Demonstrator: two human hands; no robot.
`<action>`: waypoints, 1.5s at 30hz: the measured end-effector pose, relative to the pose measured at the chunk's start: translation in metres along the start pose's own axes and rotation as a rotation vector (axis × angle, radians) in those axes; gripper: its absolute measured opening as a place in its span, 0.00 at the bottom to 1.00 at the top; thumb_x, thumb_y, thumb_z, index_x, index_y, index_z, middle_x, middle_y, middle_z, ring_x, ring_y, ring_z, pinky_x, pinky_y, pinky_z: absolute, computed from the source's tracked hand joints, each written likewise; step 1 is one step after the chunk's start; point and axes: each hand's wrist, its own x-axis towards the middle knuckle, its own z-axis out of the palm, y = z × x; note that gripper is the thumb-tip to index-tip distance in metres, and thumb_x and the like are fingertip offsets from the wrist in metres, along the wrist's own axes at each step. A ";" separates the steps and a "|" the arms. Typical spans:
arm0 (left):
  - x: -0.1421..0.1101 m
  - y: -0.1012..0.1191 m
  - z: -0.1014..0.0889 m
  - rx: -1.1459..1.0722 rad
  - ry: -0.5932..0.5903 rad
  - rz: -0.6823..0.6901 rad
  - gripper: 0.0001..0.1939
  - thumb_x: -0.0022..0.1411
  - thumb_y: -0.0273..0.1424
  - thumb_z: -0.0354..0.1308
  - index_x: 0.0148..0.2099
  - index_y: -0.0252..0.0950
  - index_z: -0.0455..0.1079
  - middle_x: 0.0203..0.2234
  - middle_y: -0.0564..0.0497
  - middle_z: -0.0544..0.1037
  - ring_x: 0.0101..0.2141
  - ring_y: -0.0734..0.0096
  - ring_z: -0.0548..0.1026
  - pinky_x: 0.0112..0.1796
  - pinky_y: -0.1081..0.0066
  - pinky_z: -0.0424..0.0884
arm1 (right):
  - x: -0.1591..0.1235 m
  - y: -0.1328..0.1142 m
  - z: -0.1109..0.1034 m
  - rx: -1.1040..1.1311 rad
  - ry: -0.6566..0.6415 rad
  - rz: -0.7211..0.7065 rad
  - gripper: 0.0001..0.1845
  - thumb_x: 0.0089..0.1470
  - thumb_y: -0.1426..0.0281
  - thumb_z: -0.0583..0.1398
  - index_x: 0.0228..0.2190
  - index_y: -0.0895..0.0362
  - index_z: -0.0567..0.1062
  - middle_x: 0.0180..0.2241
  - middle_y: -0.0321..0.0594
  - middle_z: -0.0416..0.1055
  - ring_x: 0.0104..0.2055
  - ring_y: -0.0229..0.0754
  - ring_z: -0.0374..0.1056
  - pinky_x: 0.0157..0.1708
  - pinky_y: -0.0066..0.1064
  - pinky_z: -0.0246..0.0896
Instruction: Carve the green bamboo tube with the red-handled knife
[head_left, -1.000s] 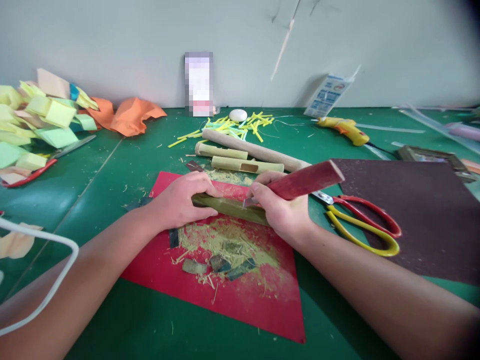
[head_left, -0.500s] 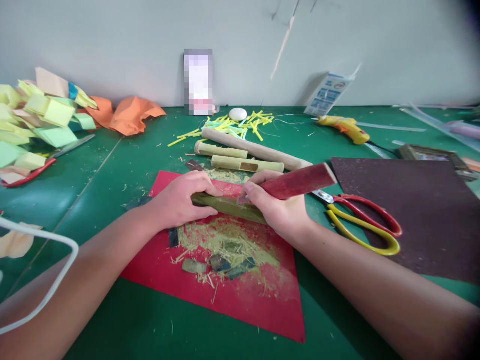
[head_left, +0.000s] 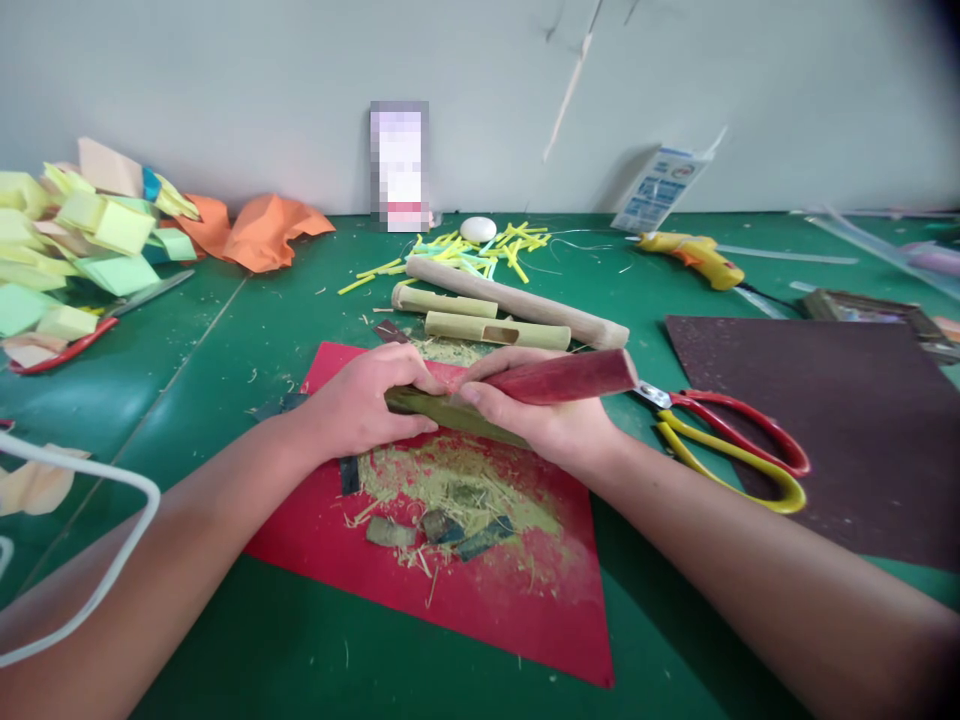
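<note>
My left hand (head_left: 371, 400) is closed around the left end of a green bamboo piece (head_left: 480, 420), which lies across a red sheet (head_left: 547, 630). In my right hand (head_left: 540, 410) is a carving knife with a thick red wooden handle (head_left: 574, 378), tilted low over the bamboo. Its blade is mostly hidden by my fingers, close to the bamboo's upper face. My right palm covers the bamboo's right end. Below the piece, pale shavings and dust (head_left: 480, 480) and several dark bamboo chips (head_left: 484, 538) lie on the sheet.
Beyond my hands lie two cut bamboo tubes (head_left: 499, 330) and a wooden rod (head_left: 517, 300). Red-and-yellow-handled scissors (head_left: 750, 440) rest by my right forearm, partly on a dark brown sheet (head_left: 862, 430). A yellow glue gun (head_left: 694, 258) sits behind; folded papers (head_left: 105, 225) pile up at left.
My right hand has slid left along the bamboo toward my left hand. The knife handle has tipped lower and swung left. My left hand keeps its hold.
</note>
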 end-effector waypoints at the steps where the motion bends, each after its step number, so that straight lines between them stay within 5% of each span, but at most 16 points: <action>1: 0.000 0.000 0.000 -0.001 -0.002 -0.001 0.10 0.57 0.30 0.66 0.42 0.36 0.73 0.37 0.51 0.74 0.40 0.68 0.73 0.43 0.66 0.70 | 0.000 -0.001 0.000 0.001 -0.003 -0.002 0.09 0.48 0.63 0.68 0.29 0.55 0.80 0.30 0.37 0.80 0.31 0.39 0.74 0.32 0.30 0.71; 45: -0.002 -0.002 0.001 0.000 0.004 0.000 0.10 0.56 0.30 0.67 0.41 0.35 0.72 0.36 0.51 0.73 0.40 0.69 0.71 0.41 0.68 0.68 | 0.002 -0.004 0.000 0.040 -0.056 -0.017 0.10 0.48 0.62 0.69 0.31 0.55 0.80 0.32 0.38 0.80 0.34 0.40 0.76 0.36 0.31 0.73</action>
